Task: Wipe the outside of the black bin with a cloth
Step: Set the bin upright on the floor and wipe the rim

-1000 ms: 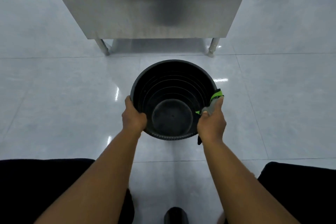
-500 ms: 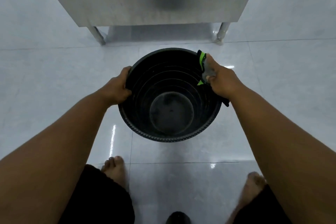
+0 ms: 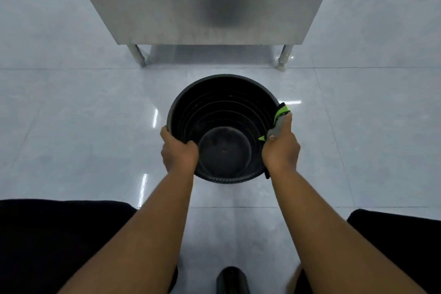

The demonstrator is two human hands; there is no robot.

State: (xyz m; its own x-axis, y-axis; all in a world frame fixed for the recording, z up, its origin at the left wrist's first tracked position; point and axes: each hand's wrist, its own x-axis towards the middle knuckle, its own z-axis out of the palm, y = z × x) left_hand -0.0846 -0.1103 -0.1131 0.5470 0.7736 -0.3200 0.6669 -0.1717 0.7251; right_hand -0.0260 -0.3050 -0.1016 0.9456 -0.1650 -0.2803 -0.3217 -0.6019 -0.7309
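- The black bin stands upright on the pale tiled floor at the centre of the frame, its round mouth facing the camera so the ribbed inner wall and flat bottom show.
- The left hand sits at the bin's lower-left rim; its grip is closed on the rim, with the fingers curled over the edge to the inside and the back of the hand outside.
- The right hand is at the bin's right rim, its grip closed around a cloth and pressing it against the rim and the outer wall there.
- The cloth is dark and grey with bright green edging; one green end sticks up past the fingertips at the bin's right edge, a small green corner points inward over the rim, and a dark strip hangs below the wrist beside the outer wall.
- Both bare forearms reach up from the bottom of the frame, the left from lower left, the right from lower right.
- Dark clothing fills the lower-left corner and also the lower-right corner.
- A small dark rounded object sits at the bottom centre between the forearms; I cannot tell what it is.
- A steel bench fills the upper middle of the frame, beyond the bin and apart from it, with two metal legs resting on the floor.
- Glare streaks lie on the tiles left and right of the bin.
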